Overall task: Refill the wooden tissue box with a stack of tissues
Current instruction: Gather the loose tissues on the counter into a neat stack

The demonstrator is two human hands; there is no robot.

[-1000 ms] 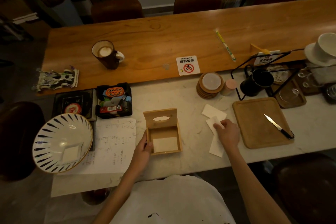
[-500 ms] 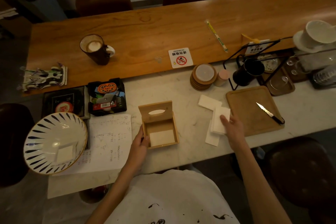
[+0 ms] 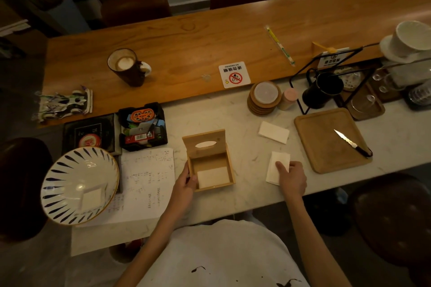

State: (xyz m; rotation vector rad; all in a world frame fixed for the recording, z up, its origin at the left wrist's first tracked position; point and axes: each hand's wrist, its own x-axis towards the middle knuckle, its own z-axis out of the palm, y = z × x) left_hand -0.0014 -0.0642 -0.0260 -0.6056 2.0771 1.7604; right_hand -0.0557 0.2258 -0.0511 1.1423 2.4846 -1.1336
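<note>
The wooden tissue box [image 3: 229,165] stands on the marble counter with its slotted lid [image 3: 205,143] tipped up at the back. White tissues [image 3: 213,176] lie inside its near half. My left hand [image 3: 186,180] grips the box's left wall. To the right, a white stack of tissues [image 3: 276,165] lies flat on the counter, and my right hand [image 3: 291,176] rests on its near end, fingers laid over it. A second folded tissue stack [image 3: 273,132] lies further back, apart from both hands.
A wooden cutting board [image 3: 324,147] with a knife [image 3: 352,143] sits right of the tissues. Coasters [image 3: 264,99], a black mug [image 3: 323,89] and a wire stand are behind. A striped bowl [image 3: 79,184], paper sheet [image 3: 149,179] and black trays lie left.
My right hand drew the tissue stack it had lifted back down flat onto the counter, nearer to me. My left hand stayed on the box's left side.
</note>
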